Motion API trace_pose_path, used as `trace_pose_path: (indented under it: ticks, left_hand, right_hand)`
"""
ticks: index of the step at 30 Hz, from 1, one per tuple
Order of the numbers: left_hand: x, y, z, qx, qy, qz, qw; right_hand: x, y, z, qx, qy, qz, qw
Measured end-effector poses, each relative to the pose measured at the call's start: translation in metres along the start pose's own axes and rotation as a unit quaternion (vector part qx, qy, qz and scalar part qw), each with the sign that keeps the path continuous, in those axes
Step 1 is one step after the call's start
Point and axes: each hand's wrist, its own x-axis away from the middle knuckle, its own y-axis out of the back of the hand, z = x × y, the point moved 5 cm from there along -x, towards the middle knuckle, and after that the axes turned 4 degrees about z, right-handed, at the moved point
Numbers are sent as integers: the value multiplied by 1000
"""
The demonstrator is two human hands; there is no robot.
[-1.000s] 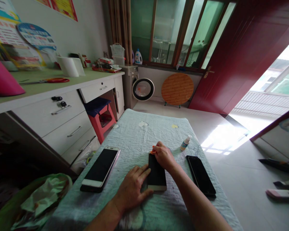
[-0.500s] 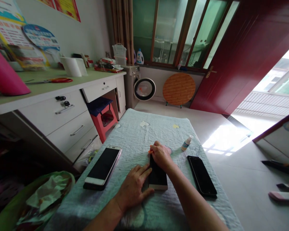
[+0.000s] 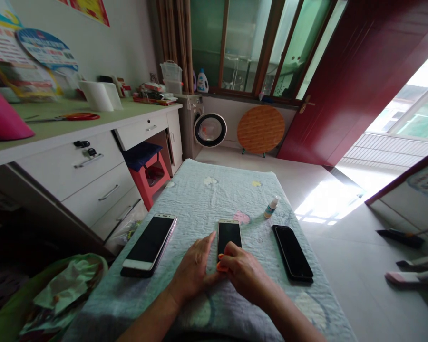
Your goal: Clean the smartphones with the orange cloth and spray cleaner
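Three phones lie on a pale blue quilted cloth (image 3: 207, 194). The middle phone (image 3: 228, 232) has a gold frame and a dark screen. My left hand (image 3: 194, 270) rests flat against its left edge with the fingers stretched out. My right hand (image 3: 244, 273) covers the phone's near end, fingers pinched on a small orange thing (image 3: 221, 268). A white-framed phone (image 3: 150, 242) lies to the left and a black phone (image 3: 292, 251) to the right.
A small white dropper bottle (image 3: 271, 207) stands behind the black phone. A desk with drawers (image 3: 92, 161) and a red stool (image 3: 148, 168) stand on the left. A green bag (image 3: 57, 294) sits at the lower left. The floor on the right holds brooms (image 3: 403, 235).
My right hand has slid with the orange thing from the phone's far end down to its near end, so the screen's upper part now shows. My left hand stayed by the phone's left edge.
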Motion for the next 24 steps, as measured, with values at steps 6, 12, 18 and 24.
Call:
trace_pose_path:
  ticks: [6, 12, 18, 24]
  left_hand:
    - [-4, 2, -5, -44, -10, 45, 998]
    - [-3, 4, -7, -52, 2, 49, 997]
    - [-2, 3, -7, -50, -12, 27, 998]
    - [-2, 3, -10, -67, -31, 39, 996]
  right_hand:
    - [-22, 14, -17, -6, -31, -18, 999]
    - [-72, 33, -52, 54, -80, -75, 992]
    - [-68, 31, -54, 42, -93, -90, 991]
    - [-17, 12, -24, -47, -46, -43, 997]
